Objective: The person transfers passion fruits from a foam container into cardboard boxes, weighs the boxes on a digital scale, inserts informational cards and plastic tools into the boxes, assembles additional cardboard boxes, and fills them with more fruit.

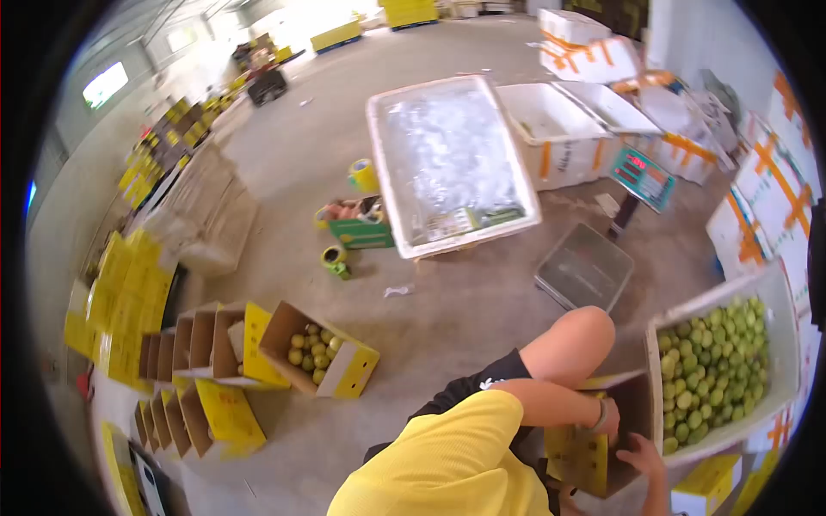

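A yellow-and-brown cardboard carton (575,456) stands open beside my bent knee. My left hand (609,421), with a band at the wrist, reaches down at the carton's opening; its fingers are mostly hidden. Across the opening, my right hand (644,456) is at the carton's other side with thumb and fingers apart, and no object shows in it. Just right of the carton, a white foam box (787,344) holds many round green fruits (712,370).
A weighing scale (587,268) with a lit display stands ahead. Beyond it is a large foam box (527,185) of clear plastic packaging. To the left are a carton of fruit (348,365), rows of open cartons (202,340), and tape rolls (334,256). Foam boxes (559,155) line the right.
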`<state>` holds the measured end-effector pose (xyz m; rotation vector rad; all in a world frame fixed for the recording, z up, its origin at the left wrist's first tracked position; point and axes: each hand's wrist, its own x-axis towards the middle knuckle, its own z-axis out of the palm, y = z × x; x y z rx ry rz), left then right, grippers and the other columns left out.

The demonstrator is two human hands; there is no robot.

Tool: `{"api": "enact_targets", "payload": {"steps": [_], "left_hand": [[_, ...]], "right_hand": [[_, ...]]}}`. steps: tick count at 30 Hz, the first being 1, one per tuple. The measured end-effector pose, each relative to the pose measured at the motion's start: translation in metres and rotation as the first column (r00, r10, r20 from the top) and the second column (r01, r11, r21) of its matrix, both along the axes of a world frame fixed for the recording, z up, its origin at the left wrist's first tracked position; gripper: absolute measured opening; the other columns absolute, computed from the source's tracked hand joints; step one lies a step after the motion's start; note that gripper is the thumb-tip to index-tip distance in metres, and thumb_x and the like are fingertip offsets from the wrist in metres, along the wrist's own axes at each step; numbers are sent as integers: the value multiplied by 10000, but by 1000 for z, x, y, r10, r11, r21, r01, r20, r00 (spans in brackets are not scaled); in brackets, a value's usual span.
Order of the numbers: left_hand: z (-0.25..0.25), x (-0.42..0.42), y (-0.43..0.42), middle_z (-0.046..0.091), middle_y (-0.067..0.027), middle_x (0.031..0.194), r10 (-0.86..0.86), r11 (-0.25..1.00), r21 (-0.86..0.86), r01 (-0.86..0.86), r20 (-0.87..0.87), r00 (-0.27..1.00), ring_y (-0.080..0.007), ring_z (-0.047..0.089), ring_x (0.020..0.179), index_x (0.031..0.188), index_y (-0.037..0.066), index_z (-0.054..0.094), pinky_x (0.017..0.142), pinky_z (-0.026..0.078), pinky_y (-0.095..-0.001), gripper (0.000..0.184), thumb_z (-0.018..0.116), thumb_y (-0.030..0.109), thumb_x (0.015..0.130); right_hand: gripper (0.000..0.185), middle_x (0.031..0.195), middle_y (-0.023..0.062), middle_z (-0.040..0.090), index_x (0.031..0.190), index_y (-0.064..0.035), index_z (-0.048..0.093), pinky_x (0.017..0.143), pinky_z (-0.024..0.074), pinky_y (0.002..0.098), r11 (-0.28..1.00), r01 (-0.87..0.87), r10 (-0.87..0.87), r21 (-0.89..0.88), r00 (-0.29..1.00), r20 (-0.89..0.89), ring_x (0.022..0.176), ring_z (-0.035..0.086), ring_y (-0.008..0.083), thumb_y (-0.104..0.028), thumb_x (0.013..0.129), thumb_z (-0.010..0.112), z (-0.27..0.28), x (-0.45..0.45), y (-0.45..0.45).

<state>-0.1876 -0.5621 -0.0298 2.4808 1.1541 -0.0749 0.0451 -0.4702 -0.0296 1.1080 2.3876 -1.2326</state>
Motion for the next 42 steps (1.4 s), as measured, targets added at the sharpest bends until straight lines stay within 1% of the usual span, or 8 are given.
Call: {"api": "enact_targets", "payload": {"steps": [13, 23, 25, 27, 32, 36, 40, 42], "left_hand": [[-29, -2, 133, 646, -136, 841, -310, 829, -503, 244, -51, 949, -340, 618, 820, 846, 91, 586, 696, 483, -420, 204, 662, 193, 687], [-23, -12, 163, 627, -113, 806, -306, 608, -722, 330, 170, 937, -250, 606, 754, 867, 66, 594, 696, 470, -348, 227, 673, 258, 775], [-19, -13, 182, 648, -93, 837, 257, 863, -495, -100, 262, 930, -208, 616, 786, 960, 85, 618, 747, 477, -336, 254, 684, 259, 787], [-30, -14, 224, 638, -121, 999, 753, 658, -356, -664, 303, 584, -186, 601, 916, 1110, 74, 589, 824, 461, -323, 363, 659, 284, 823], [-86, -2, 298, 455, -228, 1323, 855, 513, -448, -732, 342, 390, -333, 443, 1218, 1361, 0, 358, 1009, 331, -374, 699, 526, 473, 875], [-90, 4, 308, 512, -195, 1283, 846, 522, -581, -625, 449, 288, -277, 451, 1229, 1310, -5, 446, 1018, 322, -311, 663, 512, 494, 878], [-101, -4, 307, 424, -126, 1384, 822, 569, -703, -427, 507, 259, -206, 369, 1287, 1365, 13, 385, 1056, 258, -283, 634, 490, 441, 908], [-97, 1, 314, 378, -99, 1407, 873, 487, -832, -266, 465, 144, -198, 333, 1299, 1393, 24, 334, 1066, 250, -295, 638, 494, 416, 915]], "right_hand": [[725, 1191, 213, 524, 1325, -82, 394, 905, 433, 440, 513, 850, -754, 118, 512, -410, 1081, 512, 388, -259, 709, 731, -3, 101, 34], [755, 1391, 302, 262, 1404, -171, 265, 1034, 294, 523, 191, 871, -786, 453, 411, -461, 1259, 248, 520, -338, 789, 669, -67, 61, 142], [733, 1419, 286, 236, 1402, -174, 297, 1037, 286, 540, 248, 850, -809, 464, 445, -384, 1266, 235, 522, -441, 803, 624, -73, 74, 184], [708, 1439, 241, 242, 1368, -176, 388, 1033, 274, 573, 262, 862, -910, 434, 371, -187, 1263, 228, 529, -540, 792, 582, -60, 68, 208], [645, 1159, 142, 598, 1280, -182, 508, 1011, 318, 543, 346, 814, -790, 467, 522, -323, 1099, 547, 303, -543, 758, 622, -64, 68, 198], [581, 1292, 190, 474, 1235, -162, 547, 1063, 286, 435, 564, 826, -649, 26, 462, -604, 1235, 425, 324, -356, 721, 738, -49, 46, 148], [680, 1406, 214, 298, 1301, -107, 466, 1056, 297, 395, 489, 780, -575, 390, 624, -529, 1317, 276, 364, -229, 699, 757, -35, 36, 91], [834, 1397, 214, 319, 1387, -46, 293, 1054, 298, 409, 160, 978, -830, 135, 208, -518, 1307, 290, 378, -151, 684, 729, -58, 41, 67]]}}
